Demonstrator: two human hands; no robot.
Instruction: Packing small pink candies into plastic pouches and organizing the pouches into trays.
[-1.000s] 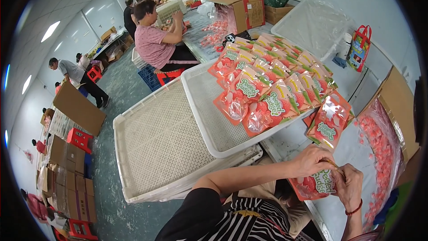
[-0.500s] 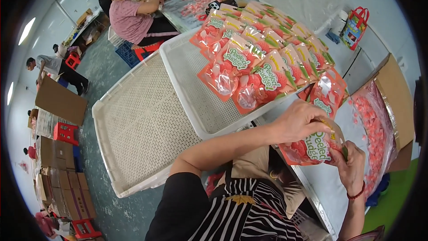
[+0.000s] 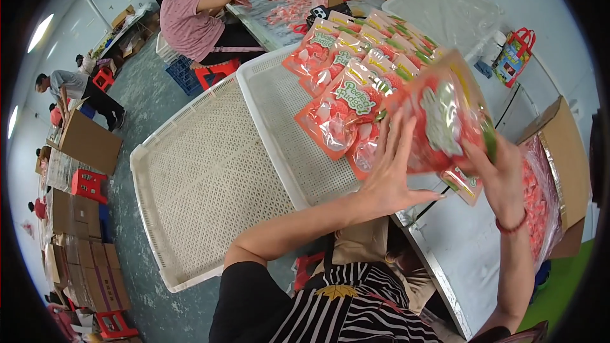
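Note:
My right hand (image 3: 499,174) grips a red candy pouch (image 3: 438,121) by its lower right side, thumb across the front. The pouch is tilted, smeared by motion, and hangs over the near end of the filled tray. My left hand (image 3: 391,174) is beside its lower left edge, fingers stretched out and thumb spread wide; whether the fingertips touch it I cannot tell. Behind them, several like pouches (image 3: 352,98) lie overlapping in rows in a white perforated tray (image 3: 267,95). Another pouch (image 3: 462,184) lies partly hidden under the held one, at the table's side.
A second white perforated tray (image 3: 210,184) stands to the left. On the right, a cardboard box (image 3: 553,171) with a plastic liner holds pink wrapped sweets (image 3: 534,206). A co-worker (image 3: 194,19) sits at the far table. Stacked cartons (image 3: 86,248) and red stools line the left.
The held pouch has moved up and toward the tray in my right hand. My left hand has let go of it and opened. The view has shifted slightly.

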